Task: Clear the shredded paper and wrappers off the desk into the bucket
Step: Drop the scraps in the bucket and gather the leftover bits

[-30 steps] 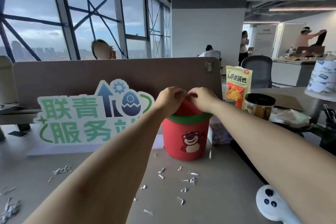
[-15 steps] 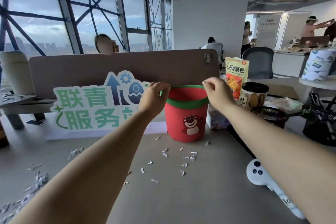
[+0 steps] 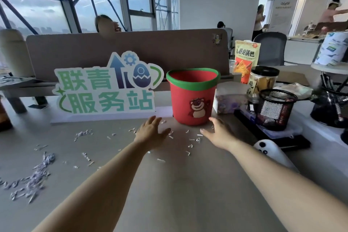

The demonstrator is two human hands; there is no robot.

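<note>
A red bucket [image 3: 192, 98] with a green rim and a bear picture stands upright on the desk [image 3: 169, 184], its mouth wide open. My left hand [image 3: 150, 132] lies flat with spread fingers just left of the bucket's base. My right hand [image 3: 218, 133] reaches in flat on the other side, below the base. Neither hand holds anything. Small white paper shreds [image 3: 190, 145] are scattered between and around the hands. A bigger heap of shredded paper [image 3: 35, 177] lies at the desk's left side.
A green and white sign [image 3: 107, 88] stands left of the bucket. To the right are a tissue pack [image 3: 229, 98], a jar [image 3: 263, 79], a snack bag [image 3: 245, 58], a black mesh cup [image 3: 276, 109] and a white controller [image 3: 271, 150]. A partition [image 3: 113, 47] closes the back.
My hands let go of the bucket's rim and came down to the desk on either side of its base. The bucket's mouth, pinched together before, now stands open.
</note>
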